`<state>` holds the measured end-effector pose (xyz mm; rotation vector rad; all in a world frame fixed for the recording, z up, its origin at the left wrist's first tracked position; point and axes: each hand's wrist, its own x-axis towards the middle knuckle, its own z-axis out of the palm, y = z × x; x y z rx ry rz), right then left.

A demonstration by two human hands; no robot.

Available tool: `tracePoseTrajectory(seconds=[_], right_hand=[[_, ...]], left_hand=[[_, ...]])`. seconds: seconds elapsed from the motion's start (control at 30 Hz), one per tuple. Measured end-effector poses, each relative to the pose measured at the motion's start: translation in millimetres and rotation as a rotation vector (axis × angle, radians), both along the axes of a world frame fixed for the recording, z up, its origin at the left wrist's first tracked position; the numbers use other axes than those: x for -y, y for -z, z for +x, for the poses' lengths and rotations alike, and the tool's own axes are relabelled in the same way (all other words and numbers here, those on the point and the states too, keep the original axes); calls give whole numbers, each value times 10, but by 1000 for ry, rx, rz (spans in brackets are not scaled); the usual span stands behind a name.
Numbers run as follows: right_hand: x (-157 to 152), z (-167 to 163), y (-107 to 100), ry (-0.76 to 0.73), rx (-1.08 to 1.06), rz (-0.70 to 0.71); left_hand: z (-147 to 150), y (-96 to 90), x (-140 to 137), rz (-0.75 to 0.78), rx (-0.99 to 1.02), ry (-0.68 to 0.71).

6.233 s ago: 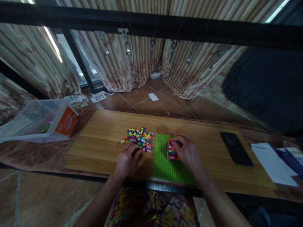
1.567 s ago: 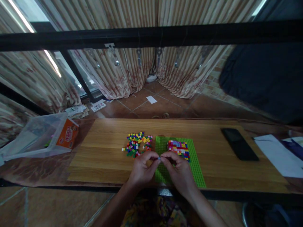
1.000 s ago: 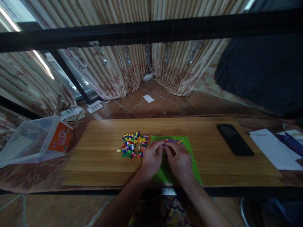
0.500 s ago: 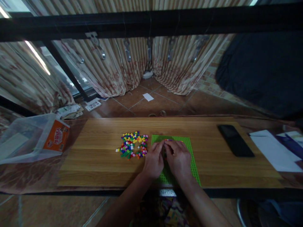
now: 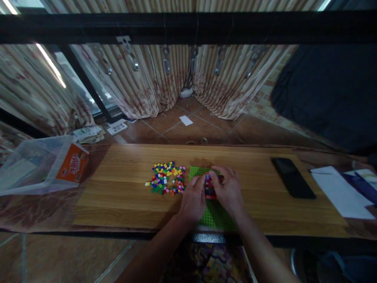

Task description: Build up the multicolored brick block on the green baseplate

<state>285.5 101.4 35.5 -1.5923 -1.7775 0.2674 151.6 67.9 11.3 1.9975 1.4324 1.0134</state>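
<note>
Small coloured bricks, joined into a block, show between my hands over a green studded baseplate. My left hand is closed at the block's left side, fingertips pressed together against its edge. From the right, my right hand grips the block, with its thumb on the near face and its fingers curled behind. The hands hide much of the block and the plate's right edge. Left of the plate lies a loose pile of tiny coloured bricks on the wooden board.
A clear plastic box with an orange label stands at the far left. On the board's right side lies a black phone-like slab. White papers lie beyond it. A dark bar crosses above, before striped curtains.
My right hand has shifted right and spread around the brick block, so more of the block shows. The baseplate's right edge has become hidden. The view has shifted slightly.
</note>
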Motion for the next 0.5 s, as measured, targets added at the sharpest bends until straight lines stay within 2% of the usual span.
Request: tracePoseTrajectory(seconds=[0.23,0.5], right_hand=[[-96,-10,57,-44,47,-122],[-95,-50,23,-37,66,-205]], left_hand=[[32,29,5,-6,8,0],[49,26,-5,-65,0,4]])
